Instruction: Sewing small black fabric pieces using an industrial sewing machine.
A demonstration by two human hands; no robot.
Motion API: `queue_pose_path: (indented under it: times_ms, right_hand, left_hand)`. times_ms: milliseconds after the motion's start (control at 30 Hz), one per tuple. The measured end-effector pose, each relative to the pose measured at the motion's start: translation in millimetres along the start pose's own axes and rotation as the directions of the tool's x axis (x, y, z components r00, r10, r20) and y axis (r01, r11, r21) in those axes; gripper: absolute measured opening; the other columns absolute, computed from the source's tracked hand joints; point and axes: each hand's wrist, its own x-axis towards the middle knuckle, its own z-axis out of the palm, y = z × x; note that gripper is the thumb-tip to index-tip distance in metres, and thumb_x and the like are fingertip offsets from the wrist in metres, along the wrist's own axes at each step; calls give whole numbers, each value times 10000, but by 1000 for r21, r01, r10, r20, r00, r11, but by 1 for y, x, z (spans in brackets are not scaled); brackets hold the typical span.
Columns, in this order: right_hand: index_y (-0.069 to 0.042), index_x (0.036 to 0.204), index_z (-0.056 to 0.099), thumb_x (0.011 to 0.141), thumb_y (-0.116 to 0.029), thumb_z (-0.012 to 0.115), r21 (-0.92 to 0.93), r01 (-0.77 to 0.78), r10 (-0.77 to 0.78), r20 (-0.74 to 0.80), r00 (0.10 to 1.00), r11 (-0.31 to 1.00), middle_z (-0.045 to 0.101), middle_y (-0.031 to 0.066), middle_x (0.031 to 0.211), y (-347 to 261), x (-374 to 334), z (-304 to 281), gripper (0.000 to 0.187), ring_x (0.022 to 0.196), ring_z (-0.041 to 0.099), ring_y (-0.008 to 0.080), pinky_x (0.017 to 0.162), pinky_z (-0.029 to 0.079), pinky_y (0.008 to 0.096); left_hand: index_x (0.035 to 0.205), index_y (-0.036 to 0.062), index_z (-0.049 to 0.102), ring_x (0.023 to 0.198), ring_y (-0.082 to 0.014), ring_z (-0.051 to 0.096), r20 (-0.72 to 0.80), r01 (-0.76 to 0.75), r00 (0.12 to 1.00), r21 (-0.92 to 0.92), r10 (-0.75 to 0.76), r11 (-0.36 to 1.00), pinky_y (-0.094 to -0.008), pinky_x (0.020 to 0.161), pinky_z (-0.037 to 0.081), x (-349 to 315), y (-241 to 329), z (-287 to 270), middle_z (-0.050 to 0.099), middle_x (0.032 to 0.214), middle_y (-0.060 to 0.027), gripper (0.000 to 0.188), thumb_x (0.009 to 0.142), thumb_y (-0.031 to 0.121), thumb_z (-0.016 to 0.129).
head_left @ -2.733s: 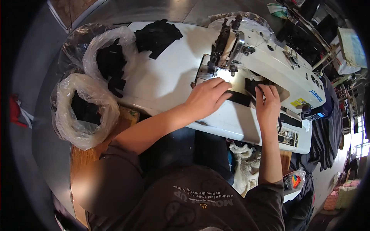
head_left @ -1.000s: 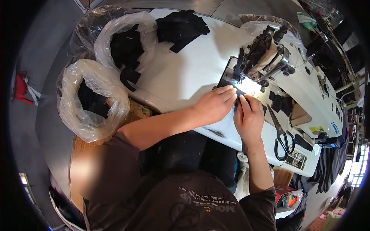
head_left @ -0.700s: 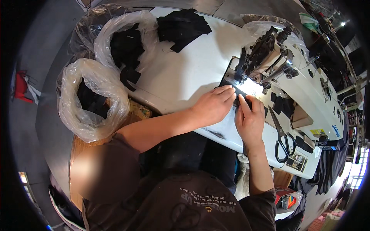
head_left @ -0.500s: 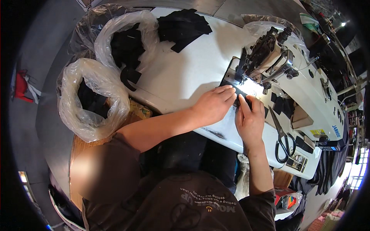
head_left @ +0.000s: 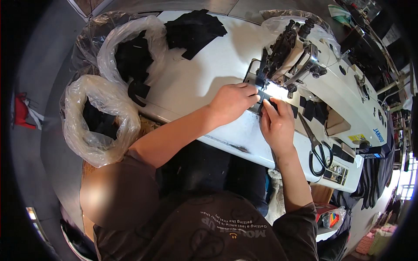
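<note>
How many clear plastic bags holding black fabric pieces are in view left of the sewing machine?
2: one bag hangs off the table's left edge, the other bag sits just behind it on the table. More may be hidden.

what i'm wearing at the sewing machine

from my head camera i see a dark brown top on my torso, with pale lettering and a small round yellow emblem across the chest, lying below the white sewing machine. both sleeves are pushed up past the elbow, so my forearms are bare. my left hand and right hand are ungloved, with no rings or watch showing.
</note>
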Motion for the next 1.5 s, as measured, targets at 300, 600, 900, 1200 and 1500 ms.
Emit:
queue_pose_path:
  times_ms: [300,600,900,1200,1500]
  right_hand:
    - [-29,1226,784,918,-47,739,-35,-12,13,31,999,999,683,168,1228,-5,4,-3,312,1125,665,372,978,547,467]
    - [-26,1228,787,929,-60,735,-61,-20,23,47,999,998,680,164,1206,1,9,1,306,1107,659,372,973,539,474]
    - [10,1269,751,969,-83,706,-77,-32,34,30,999,996,682,194,1296,6,10,8,318,1186,655,397,1045,533,481]
    - [37,1385,661,994,-112,666,-88,-90,100,114,988,992,617,242,1449,7,14,11,419,1338,597,428,1168,471,501]
    - [29,1399,652,996,-112,659,-98,-86,96,105,990,991,614,238,1458,7,15,11,428,1352,592,421,1179,466,504]
  left_hand:
    - [1140,74,768,1140,-227,714,31,-75,997,-2,75,997,-351,933,614,2,-3,-5,754,1226,-46,324,824,53,704]
    - [1153,61,767,1204,-202,670,188,-50,981,24,45,998,-341,996,591,7,-5,-2,748,1291,-32,312,855,56,675]
    - [1103,37,790,1183,-216,671,87,-43,995,62,38,997,-346,1005,584,16,-14,15,755,1241,-36,283,840,58,687]
    - [1177,12,760,1298,-232,646,78,17,997,23,-19,1000,-356,1054,569,21,-16,20,735,1329,-56,381,807,-24,679]
    - [1180,20,774,1276,-227,643,103,-36,994,36,32,999,-352,1065,557,23,-22,25,736,1316,-35,370,818,-2,697]
